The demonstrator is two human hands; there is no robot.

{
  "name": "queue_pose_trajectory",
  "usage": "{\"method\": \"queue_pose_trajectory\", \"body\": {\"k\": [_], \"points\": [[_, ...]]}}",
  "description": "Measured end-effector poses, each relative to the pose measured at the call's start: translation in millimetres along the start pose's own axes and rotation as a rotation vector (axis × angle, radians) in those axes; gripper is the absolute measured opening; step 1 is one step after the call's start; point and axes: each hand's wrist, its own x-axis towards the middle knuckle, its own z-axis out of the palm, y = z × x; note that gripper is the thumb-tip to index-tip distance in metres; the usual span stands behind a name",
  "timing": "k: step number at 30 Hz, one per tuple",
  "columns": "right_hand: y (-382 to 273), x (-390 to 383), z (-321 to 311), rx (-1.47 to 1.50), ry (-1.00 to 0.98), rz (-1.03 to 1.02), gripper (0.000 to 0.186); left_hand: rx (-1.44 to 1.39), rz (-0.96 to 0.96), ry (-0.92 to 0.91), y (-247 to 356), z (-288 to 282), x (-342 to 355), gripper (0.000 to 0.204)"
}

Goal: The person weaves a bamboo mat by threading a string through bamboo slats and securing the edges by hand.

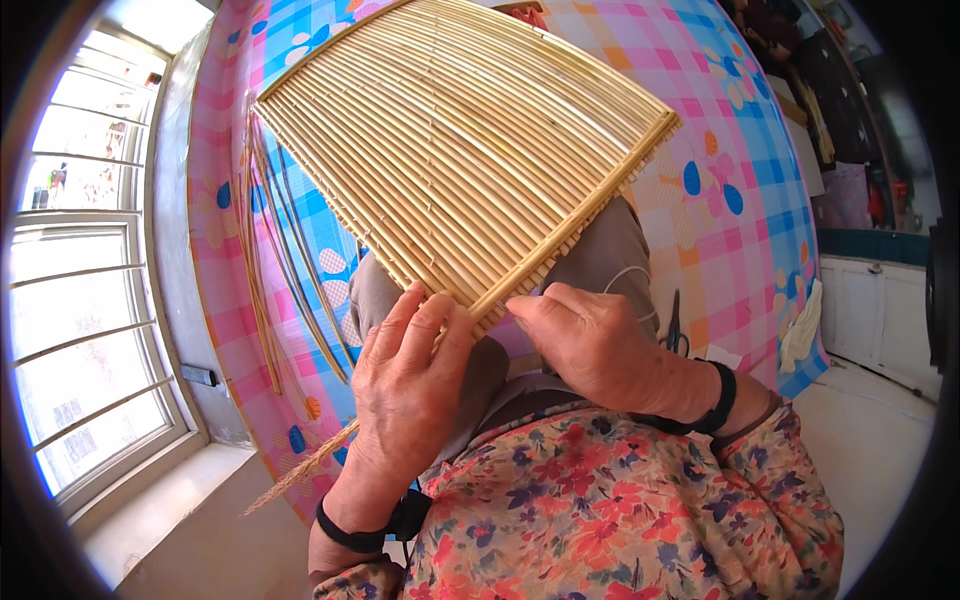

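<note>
Head view, one moment, items as seen.

Woven straw mat (460, 150): pale yellow, fan-shaped panel of parallel stalks bound by a straw border, held up over the person's lap, its wide end toward the far side of the checked cloth (740, 150), its narrow near corner at the hands.

Left hand (405, 385): closed on the mat's near corner, fingers curled up over the edge.

Right hand (590, 345): closed, fingertips pinching the mat's border just beside the left hand; the two hands are near each other but apart.

Loose straw stalks (262, 260): a long bundle lying on the cloth along its left edge, heads pointing to the near left corner.

Scissors (676, 330): dark-handled, on the cloth near its right edge, beside the person's knee.

Checked cloth: pink, blue and white squares with flower shapes, covering the surface beneath.

White cabinet (870, 310): low, closed, past the cloth's right edge.

Window (85, 300): barred, bright, at far left.

No packages or filled containers can be made out.
</note>
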Motion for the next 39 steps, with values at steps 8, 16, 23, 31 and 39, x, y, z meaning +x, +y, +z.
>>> {"method": "queue_pose_trajectory", "body": {"k": [8,16,23,31,39], "points": [[3,2,-7,-0.007,0.005,-0.001,0.031,-0.084,-0.031,-0.007,0,-2,5,0.023],[6,-13,-13,-0.101,-0.029,-0.025,0.024,-0.299,-0.105,-0.214,-16,-28,-3,0.033],[16,-30,-33,-0.045,-0.053,0.020,0.012,-0.441,-0.286,-0.545,-39,-86,-19,0.021],[12,-29,-18,0.445,-0.250,0.447,0.020,-0.463,-0.585,-0.686,-123,-82,-45,0.023],[16,-10,56,1.366,-0.075,1.043,0.067,-1.059,-0.673,-0.448,-132,-5,-17,0.032]]}}
